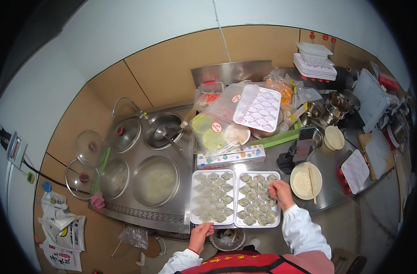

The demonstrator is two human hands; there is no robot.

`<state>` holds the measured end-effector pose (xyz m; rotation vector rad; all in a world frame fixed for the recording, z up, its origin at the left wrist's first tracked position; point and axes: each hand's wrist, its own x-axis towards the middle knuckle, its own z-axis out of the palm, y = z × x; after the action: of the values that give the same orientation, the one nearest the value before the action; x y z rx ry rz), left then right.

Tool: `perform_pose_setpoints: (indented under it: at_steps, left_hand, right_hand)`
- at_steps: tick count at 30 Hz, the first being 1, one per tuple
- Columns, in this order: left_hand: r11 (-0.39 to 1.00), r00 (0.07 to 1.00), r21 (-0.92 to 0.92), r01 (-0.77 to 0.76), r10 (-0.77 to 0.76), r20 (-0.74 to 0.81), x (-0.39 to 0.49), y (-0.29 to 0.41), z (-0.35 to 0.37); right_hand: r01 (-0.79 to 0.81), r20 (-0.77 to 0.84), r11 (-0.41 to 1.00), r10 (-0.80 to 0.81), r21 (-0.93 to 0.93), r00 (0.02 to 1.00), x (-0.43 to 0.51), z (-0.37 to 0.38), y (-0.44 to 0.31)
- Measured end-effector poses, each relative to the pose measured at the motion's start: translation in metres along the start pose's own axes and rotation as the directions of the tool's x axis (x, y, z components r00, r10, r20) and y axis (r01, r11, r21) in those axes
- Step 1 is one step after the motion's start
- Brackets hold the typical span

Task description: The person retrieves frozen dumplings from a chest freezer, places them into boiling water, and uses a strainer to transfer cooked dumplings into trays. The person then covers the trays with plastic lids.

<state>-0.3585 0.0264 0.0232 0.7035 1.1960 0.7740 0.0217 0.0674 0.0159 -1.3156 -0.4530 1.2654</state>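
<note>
Two white plastic trays of dumplings lie side by side at the counter's front: the left tray (235,200) and the right tray (278,219). At the front rim of the left tray is my left hand (200,236), its fingers curled; whether they grip the rim I cannot tell. Over the right edge of the other tray, my right hand (281,194) has its fingertips bent down among the dumplings (251,196). Its fingers cover what lies under them, so any hold on a dumpling is hidden. Beside that hand stands a cream bowl (299,191) of pale filling with chopsticks (312,181) across it.
A steaming pot (156,181) is set in the steel stove top to the left, near a pan holding a ladle (161,132). Behind the trays are a patterned box (230,157) and an empty moulded tray (258,109). A phone (303,144) stands on a holder. Below is a bin (229,239).
</note>
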Motion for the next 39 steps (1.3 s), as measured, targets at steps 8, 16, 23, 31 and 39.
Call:
perform_pose_setpoints:
  at_steps: [8,16,23,31,39]
  left_hand:
    - [1.000,0.994,-0.014,0.020,-0.022,-0.111,-0.009,-0.020,-0.064]
    - [0.996,0.984,-0.093,0.017,-0.033,-0.177,-0.003,-0.021,-0.118]
    - [0.990,0.982,-0.002,0.140,-0.139,-0.126,0.020,-0.015,-0.084]
    - [0.999,0.982,-0.019,-0.028,0.024,-0.185,0.063,0.000,-0.023]
    - [0.995,0.996,0.058,-0.087,0.087,-0.008,0.123,0.043,0.052]
  right_hand:
    - [-0.250,0.025,0.967,0.252,-0.051,0.967,0.134,0.168,0.011]
    - [-0.024,-0.106,0.999,0.029,0.044,0.994,0.179,0.189,-0.036]
    - [-0.167,-0.101,0.985,0.172,0.053,0.980,0.240,0.196,-0.048]
    - [-0.043,0.066,0.978,0.030,0.203,0.997,0.165,0.150,-0.045]
    - [-0.093,0.170,0.990,0.074,0.108,0.983,0.045,0.015,-0.040]
